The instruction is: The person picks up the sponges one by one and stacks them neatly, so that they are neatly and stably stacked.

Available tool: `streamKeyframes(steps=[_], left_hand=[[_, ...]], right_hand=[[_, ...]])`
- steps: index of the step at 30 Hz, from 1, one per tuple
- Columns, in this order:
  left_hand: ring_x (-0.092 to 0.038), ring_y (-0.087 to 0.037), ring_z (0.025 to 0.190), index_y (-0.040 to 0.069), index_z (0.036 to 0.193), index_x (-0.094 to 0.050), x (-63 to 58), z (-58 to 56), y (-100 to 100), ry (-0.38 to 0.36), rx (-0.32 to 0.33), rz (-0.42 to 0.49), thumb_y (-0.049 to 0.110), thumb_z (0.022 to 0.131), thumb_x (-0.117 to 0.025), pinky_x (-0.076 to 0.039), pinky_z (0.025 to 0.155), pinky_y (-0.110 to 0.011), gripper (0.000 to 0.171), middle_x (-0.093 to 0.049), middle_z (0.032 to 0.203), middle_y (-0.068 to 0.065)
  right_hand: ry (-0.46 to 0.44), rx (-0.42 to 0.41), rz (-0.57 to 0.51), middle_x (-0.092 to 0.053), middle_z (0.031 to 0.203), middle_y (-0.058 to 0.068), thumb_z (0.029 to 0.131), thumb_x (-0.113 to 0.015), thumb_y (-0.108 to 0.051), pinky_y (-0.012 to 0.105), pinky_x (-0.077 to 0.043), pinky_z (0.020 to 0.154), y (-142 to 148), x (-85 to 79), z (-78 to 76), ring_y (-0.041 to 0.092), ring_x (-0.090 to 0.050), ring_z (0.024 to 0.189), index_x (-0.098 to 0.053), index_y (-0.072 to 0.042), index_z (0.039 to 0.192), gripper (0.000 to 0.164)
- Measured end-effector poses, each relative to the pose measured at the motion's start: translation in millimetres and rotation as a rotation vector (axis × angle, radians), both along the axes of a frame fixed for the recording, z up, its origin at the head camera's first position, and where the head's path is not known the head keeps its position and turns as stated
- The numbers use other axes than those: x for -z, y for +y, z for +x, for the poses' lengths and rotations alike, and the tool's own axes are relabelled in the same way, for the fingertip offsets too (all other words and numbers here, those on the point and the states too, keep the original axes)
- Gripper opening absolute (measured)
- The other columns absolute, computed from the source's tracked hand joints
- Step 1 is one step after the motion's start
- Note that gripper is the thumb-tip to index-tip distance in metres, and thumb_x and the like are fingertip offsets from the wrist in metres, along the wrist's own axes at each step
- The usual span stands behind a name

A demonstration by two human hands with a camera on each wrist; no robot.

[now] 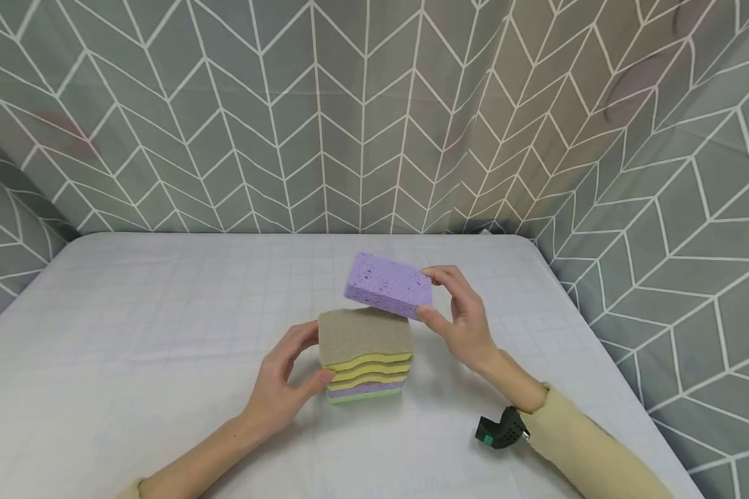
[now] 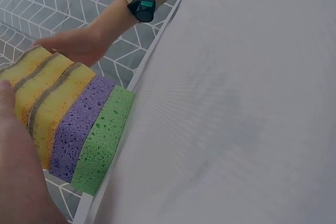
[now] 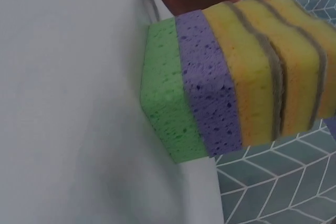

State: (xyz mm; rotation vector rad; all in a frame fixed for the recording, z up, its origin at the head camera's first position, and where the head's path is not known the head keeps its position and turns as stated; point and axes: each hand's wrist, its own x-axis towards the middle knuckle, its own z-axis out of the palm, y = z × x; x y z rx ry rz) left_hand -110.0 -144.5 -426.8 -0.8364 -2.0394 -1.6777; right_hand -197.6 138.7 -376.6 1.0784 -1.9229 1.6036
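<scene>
A stack of sponges (image 1: 368,374) stands on the white table: a green sponge (image 2: 105,140) at the bottom, a purple one (image 3: 207,82) above it, then yellow sponges (image 3: 252,72) with grey-brown scouring layers. My left hand (image 1: 281,378) holds the stack's left side, thumb at the front corner and fingers toward the back. My right hand (image 1: 465,322) pinches another purple sponge (image 1: 390,281) by its right end, thumb in front and fingers behind. That sponge is tilted and overlaps the back right edge of the stack's top in the head view.
The white table (image 1: 131,333) extends around the stack, with its far edge close behind. A grey curtain (image 1: 287,125) with white zigzag lines hangs at the back and sides. A small black device (image 1: 502,428) sits by the right sleeve (image 1: 589,443).
</scene>
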Motion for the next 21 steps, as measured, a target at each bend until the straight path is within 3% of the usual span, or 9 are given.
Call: streamKeyframes(steps=[9,21], left_hand=[[-0.055,-0.016,0.125,0.004,0.145,-0.048,-0.8,0.9,-0.8,-0.012,-0.012,-0.009,-0.009,0.08,-0.074,-0.046,0.111,-0.024,0.071,-0.056,0.136,-0.012],[-0.055,-0.016,0.124,0.005,0.144,-0.048,-1.1,1.5,-1.0,-0.017,-0.005,-0.002,-0.009,0.08,-0.074,-0.045,0.111,-0.024,0.07,-0.056,0.136,-0.012]], right_hand=[[0.011,-0.085,0.115,-0.059,0.118,0.014,0.095,-0.067,-0.041,0.027,-0.046,0.103,-3.4,-5.6,6.8,0.018,-0.053,0.112,-0.059,0.004,0.126,0.055],[-0.011,-0.14,0.138,-0.057,0.121,0.013,0.093,-0.068,-0.037,0.027,-0.042,0.107,-3.0,-9.1,9.2,0.02,-0.052,0.115,-0.057,0.004,0.127,0.055]])
